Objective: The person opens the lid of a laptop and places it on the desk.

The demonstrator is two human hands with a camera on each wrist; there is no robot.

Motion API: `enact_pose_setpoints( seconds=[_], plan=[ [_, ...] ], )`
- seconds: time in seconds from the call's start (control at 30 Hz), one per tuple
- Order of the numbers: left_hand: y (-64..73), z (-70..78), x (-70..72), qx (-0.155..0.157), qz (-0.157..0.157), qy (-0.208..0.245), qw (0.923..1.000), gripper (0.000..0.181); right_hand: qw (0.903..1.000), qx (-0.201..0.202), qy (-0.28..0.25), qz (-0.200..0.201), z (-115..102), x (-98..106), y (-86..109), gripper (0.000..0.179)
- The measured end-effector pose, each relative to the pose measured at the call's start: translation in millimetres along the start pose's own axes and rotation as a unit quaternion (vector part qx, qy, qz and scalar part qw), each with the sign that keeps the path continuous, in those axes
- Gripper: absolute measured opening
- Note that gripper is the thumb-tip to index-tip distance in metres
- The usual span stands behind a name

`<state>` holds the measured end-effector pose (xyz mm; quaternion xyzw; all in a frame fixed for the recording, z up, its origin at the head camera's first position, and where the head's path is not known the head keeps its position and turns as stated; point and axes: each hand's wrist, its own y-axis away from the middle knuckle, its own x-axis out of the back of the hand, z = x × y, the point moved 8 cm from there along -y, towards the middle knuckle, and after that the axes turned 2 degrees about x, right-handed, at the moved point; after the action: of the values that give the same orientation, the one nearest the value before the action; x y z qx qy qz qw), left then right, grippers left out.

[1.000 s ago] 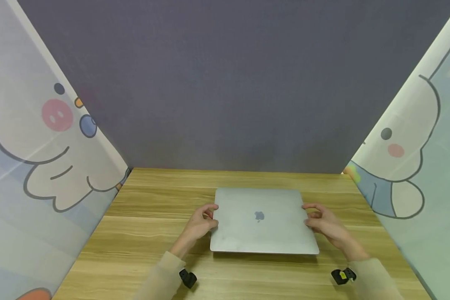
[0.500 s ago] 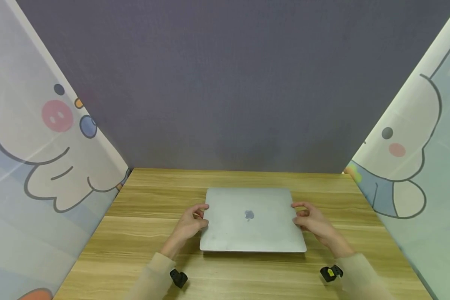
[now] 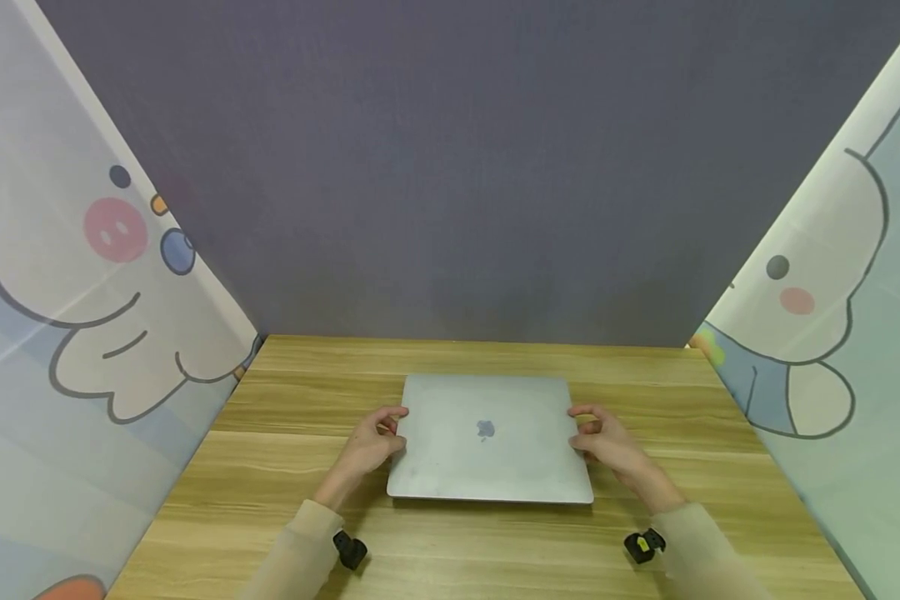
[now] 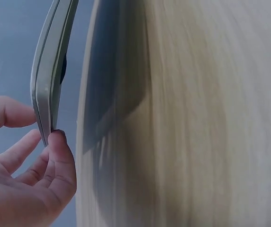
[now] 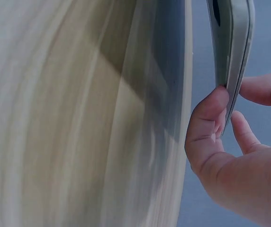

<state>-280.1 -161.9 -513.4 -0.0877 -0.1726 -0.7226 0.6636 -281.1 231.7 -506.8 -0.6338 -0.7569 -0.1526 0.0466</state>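
A closed silver laptop (image 3: 487, 467) with an apple logo on its lid lies level between my two hands. My left hand (image 3: 363, 446) grips its left side edge, and my right hand (image 3: 615, 450) grips the right one. In the left wrist view, the laptop's thin edge (image 4: 48, 80) is pinched between digits on both faces, with a gap between laptop and tabletop. The right wrist view likewise has the laptop corner (image 5: 235, 42) pinched, apart from the wood. A dark round foot shows on its underside in both wrist views.
The wooden table (image 3: 270, 500) extends around the laptop and carries its shadow. Behind the table stands a grey panel (image 3: 450, 167). Cartoon-printed sheets (image 3: 30, 400) border the left side and the right side. Small black wrist cameras (image 3: 350, 550) hang below both sleeves.
Both hands and the laptop have shifted left across the table, further in the first half second than in the second. The grip on both edges looks the same.
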Motion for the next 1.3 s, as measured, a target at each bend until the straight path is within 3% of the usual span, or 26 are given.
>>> enact_pose_setpoints(
  seconds=[0.83,0.97,1.3],
  plan=[
    [-11.8,-15.2,0.6,0.017,-0.002,-0.020,0.9997,0.050,0.9991,-0.013,0.040,0.000,9,-13,-12.4,0.050],
    [-13.9,-18.0,-1.2,0.016,-0.002,-0.024,0.9996,0.050,0.9988,-0.018,0.045,0.000,-1,-15,-5.9,0.048],
    [-15.2,-16.6,-0.5,0.020,0.002,-0.046,0.9987,0.048,0.9987,-0.017,0.047,0.001,13,-14,-14.2,0.050]
  ],
)
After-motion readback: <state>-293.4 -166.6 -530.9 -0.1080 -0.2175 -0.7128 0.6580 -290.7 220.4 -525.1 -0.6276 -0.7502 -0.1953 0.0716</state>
